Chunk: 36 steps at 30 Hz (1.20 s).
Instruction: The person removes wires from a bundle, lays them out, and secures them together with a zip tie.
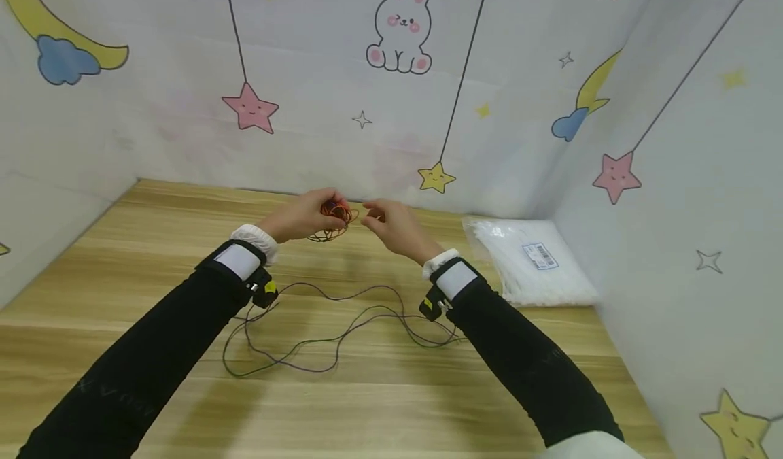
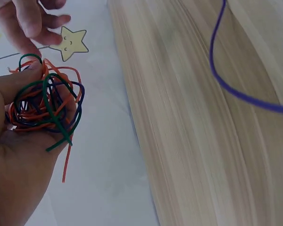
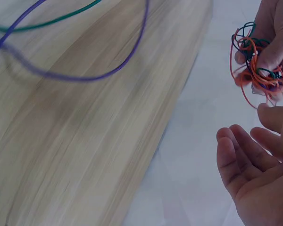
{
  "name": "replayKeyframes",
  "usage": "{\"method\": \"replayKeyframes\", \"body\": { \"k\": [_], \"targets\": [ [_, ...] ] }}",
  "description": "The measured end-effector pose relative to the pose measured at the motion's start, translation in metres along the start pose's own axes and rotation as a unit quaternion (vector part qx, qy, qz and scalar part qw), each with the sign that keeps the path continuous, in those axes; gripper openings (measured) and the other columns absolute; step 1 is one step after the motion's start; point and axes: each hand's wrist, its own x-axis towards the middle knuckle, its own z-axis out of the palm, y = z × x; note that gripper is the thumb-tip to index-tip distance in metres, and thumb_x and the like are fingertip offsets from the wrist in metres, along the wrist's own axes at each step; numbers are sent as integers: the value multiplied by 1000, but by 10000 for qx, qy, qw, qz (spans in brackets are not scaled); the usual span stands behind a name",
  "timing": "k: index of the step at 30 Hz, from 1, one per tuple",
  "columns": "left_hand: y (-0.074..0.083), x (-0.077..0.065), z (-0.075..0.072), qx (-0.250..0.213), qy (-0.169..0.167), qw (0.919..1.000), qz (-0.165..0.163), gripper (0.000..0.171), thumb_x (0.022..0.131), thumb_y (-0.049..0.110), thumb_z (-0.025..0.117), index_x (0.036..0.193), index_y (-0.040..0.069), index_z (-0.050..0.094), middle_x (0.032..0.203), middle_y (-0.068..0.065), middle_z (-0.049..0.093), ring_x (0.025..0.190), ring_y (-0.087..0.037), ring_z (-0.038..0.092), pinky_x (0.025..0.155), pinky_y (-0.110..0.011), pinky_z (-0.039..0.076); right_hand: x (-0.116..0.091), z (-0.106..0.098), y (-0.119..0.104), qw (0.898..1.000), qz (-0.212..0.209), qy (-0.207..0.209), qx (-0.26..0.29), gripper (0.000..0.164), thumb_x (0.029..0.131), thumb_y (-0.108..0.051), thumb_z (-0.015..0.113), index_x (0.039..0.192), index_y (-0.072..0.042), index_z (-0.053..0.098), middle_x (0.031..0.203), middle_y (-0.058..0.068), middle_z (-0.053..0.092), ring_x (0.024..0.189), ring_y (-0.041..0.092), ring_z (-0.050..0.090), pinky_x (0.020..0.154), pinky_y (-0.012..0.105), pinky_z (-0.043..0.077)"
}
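My left hand [image 1: 304,215] grips a tangled bundle of thin wires [image 2: 47,101] in orange, green and dark purple, held above the far part of the table. Loose loops and ends stick out past the fingers, with one orange end hanging down in the left wrist view. Just to the right is my right hand [image 1: 397,228], its fingers loosely bent with nothing between them, as the right wrist view [image 3: 259,169] of that hand also shows. Nearer me, long purple and green wires [image 1: 339,340] lie in wavy loops across the table, below both forearms.
A wooden-topped table [image 1: 342,418] runs back to a white cloth wall [image 1: 318,153] printed with stars, moons and a rabbit. At the back right lies a clear plastic package [image 1: 520,262] with a label, close to the right side wall.
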Motion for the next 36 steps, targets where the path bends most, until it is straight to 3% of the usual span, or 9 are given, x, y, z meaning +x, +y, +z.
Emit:
{"method": "replayKeyframes", "body": {
  "k": [4, 7, 14, 18, 21, 24, 27, 31, 36],
  "targets": [
    [9, 3, 9, -683, -340, 9971, 58, 23, 102, 4, 63, 123, 1, 54, 119, -18, 60, 107, -30, 59, 93, -45, 49, 0, 2, 2, 9976, 207, 65, 665, 30, 108, -19, 58, 128, -2, 71, 110, 13, 74, 94, 24, 71, 71, 31, 54],
    [11, 3, 13, -1126, -407, 9928, 1, 18, 102, 7, 58, 119, 3, 53, 113, -14, 57, 100, -29, 55, 87, -43, 47, -4, 0, 7, 9833, 591, 26, 1719, 28, 108, -18, 58, 119, 1, 75, 106, 16, 74, 91, 26, 71, 73, 33, 56],
    [13, -1, 9, -2280, -89, 9736, -24, 22, 102, 25, 37, 104, 7, 48, 99, -7, 44, 89, -23, 42, 79, -40, 36, -12, -13, 25, 9079, 1278, 292, 3981, 25, 105, -9, 61, 118, 10, 70, 95, 11, 74, 87, 20, 72, 84, 37, 59],
    [12, 1, 7, -2272, 337, 9729, -253, 42, 109, 47, 38, 93, 10, 46, 84, -2, 41, 74, -18, 39, 72, -37, 34, -17, -23, 28, 8727, 1292, 367, 4695, 20, 107, -8, 58, 112, 8, 68, 81, 7, 66, 78, 19, 68, 83, 36, 59],
    [11, 2, 8, -1951, 438, 9795, -230, 40, 108, 46, 51, 96, 8, 45, 78, -2, 43, 67, -16, 40, 66, -33, 35, -20, -30, 28, 8752, 1206, 277, 4677, 20, 109, -14, 56, 108, 2, 68, 74, 3, 54, 64, 15, 54, 74, 30, 56],
    [9, 2, 7, -1833, 300, 9826, -18, 27, 108, 29, 58, 124, 8, 53, 82, -5, 50, 66, -17, 44, 61, -31, 38, -23, -37, 30, 8971, 1152, 228, 4260, 22, 108, -18, 58, 109, 0, 70, 69, 0, 42, 57, 13, 37, 64, 28, 45],
    [3, 0, 1, -1648, 26, 9863, 82, 40, 109, 23, 57, 147, 10, 52, 86, -9, 55, 67, -18, 48, 58, -29, 40, -27, -46, 36, 9276, 1231, 511, 3491, 27, 106, -24, 62, 113, -1, 73, 66, -3, 42, 53, 12, 31, 61, 29, 36],
    [-6, -5, -14, -1199, -28, 9927, -131, 36, 110, 25, 54, 135, 1, 64, 88, -10, 63, 73, -19, 57, 58, -27, 44, -35, -59, 48, 9472, 1565, 1105, 2570, 34, 105, -33, 63, 116, -3, 75, 73, -2, 49, 57, 14, 34, 71, 34, 37],
    [-12, -15, -32, -1053, 95, 9934, -447, 34, 109, 25, 57, 129, 0, 68, 97, -11, 66, 73, -18, 56, 61, -27, 46, -46, -71, 63, 9471, 1878, 1508, 2123, 36, 105, -34, 62, 117, -3, 75, 116, 6, 65, 89, 21, 45, 89, 41, 37]
  ]
}}
